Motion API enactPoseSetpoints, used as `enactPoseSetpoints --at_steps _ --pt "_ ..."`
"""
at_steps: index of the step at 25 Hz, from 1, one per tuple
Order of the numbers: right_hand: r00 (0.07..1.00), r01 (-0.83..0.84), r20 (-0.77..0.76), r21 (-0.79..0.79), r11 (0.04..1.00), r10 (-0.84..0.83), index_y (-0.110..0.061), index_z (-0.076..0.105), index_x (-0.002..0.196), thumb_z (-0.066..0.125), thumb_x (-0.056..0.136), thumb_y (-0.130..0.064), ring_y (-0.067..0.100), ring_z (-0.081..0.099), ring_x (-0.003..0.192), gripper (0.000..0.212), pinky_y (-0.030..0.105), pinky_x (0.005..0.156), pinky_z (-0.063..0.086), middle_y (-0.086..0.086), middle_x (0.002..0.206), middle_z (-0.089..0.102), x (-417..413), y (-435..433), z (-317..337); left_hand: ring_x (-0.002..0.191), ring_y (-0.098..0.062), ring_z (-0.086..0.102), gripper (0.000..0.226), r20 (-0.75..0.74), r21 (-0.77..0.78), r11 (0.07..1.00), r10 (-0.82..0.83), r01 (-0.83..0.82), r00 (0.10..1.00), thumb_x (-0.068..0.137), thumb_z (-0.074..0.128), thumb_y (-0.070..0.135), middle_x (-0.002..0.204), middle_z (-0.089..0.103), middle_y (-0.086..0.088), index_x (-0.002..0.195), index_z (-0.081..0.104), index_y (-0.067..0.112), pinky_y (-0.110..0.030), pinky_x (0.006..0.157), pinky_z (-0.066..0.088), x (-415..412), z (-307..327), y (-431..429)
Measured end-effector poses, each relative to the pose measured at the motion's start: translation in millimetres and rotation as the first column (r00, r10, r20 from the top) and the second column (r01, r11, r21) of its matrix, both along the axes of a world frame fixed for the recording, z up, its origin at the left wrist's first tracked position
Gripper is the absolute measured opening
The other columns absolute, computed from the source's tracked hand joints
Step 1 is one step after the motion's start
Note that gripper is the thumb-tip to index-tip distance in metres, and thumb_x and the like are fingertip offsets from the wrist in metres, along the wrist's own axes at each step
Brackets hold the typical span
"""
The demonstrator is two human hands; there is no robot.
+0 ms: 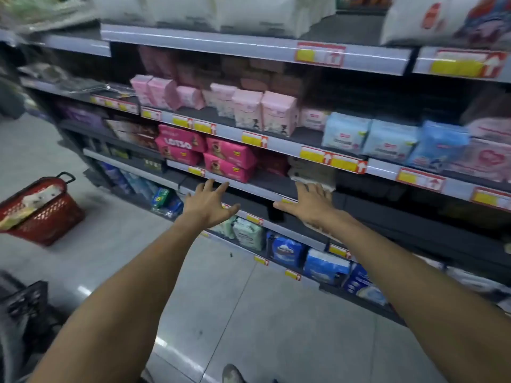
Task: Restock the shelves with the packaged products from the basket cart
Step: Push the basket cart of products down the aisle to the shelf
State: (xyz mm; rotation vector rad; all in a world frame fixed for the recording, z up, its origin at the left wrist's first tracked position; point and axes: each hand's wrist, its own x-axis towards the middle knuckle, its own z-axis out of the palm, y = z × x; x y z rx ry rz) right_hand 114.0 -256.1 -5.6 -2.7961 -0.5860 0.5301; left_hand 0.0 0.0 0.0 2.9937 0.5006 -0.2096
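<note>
Both my arms reach forward to the middle shelf [262, 189]. My left hand [207, 203] hovers with spread fingers at the shelf's front edge, holding nothing. My right hand [309, 203] lies flat with straight fingers just in front of a stack of brownish packs [312, 170] on that shelf; a pale pack edge shows at its fingertips. Bright pink packs [226, 158] sit left of the gap. The red basket cart [41, 211] stands on the floor at the far left with pale packages inside.
Pink packs [262, 111] and light blue packs [387, 139] fill the shelf above. Blue and green packs [287, 250] line the lower shelves. A dark crate [25, 302] sits at the lower left. Grey tiled floor lies between me and the basket.
</note>
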Motion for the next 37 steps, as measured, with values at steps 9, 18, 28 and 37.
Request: enactPoseSetpoints --at_steps 9,18,28,37 --pt "0.988 -0.154 0.014 -0.059 0.986 0.155 -0.021 0.016 0.163 0.039 0.081 -0.092 0.039 0.008 0.157 0.111 0.059 0.125 0.002 0.018 0.168 0.018 -14.0 195.9 18.6 0.152 -0.034 0.028 0.086 0.009 0.001 0.974 0.224 -0.224 0.974 0.086 0.042 0.083 0.166 0.028 -0.007 0.16 0.028 0.04 -0.061 0.112 0.038 -51.6 7.3 179.3" --pt "0.934 -0.354 0.037 -0.064 0.933 0.356 -0.022 0.022 0.162 0.04 0.082 -0.09 0.038 0.019 0.155 0.107 0.059 0.122 0.009 0.018 0.167 0.022 -9.4 351.0 45.1 0.147 -0.038 0.038 0.085 0.097 -0.037 0.924 0.382 -0.38 0.919 0.088 0.046 0.079 0.164 0.034 -0.011 0.16 0.03 0.037 -0.055 0.108 0.043 -76.8 30.4 295.7" --pt "0.811 -0.584 0.042 0.018 0.811 0.583 -0.017 0.016 0.163 0.046 0.082 -0.088 0.043 0.016 0.155 0.111 0.061 0.123 0.013 0.023 0.168 0.015 56.2 516.8 73.0 0.138 -0.04 0.046 0.088 0.055 0.026 0.801 0.597 -0.599 0.8 0.082 0.038 0.085 0.157 0.042 -0.009 0.156 0.036 0.037 -0.057 0.106 0.044 -65.0 56.9 400.3" --pt "0.607 -0.791 -0.022 0.082 0.607 0.794 -0.016 0.038 0.15 0.061 0.081 -0.076 0.041 0.036 0.144 0.095 0.059 0.116 0.03 0.022 0.156 0.037 68.9 666.3 70.4 0.138 -0.041 0.049 0.094 0.082 0.015 0.611 0.788 -0.791 0.61 0.077 0.038 0.09 0.158 0.042 -0.012 0.156 0.034 0.039 -0.056 0.107 0.046 -69.8 82.9 484.0"
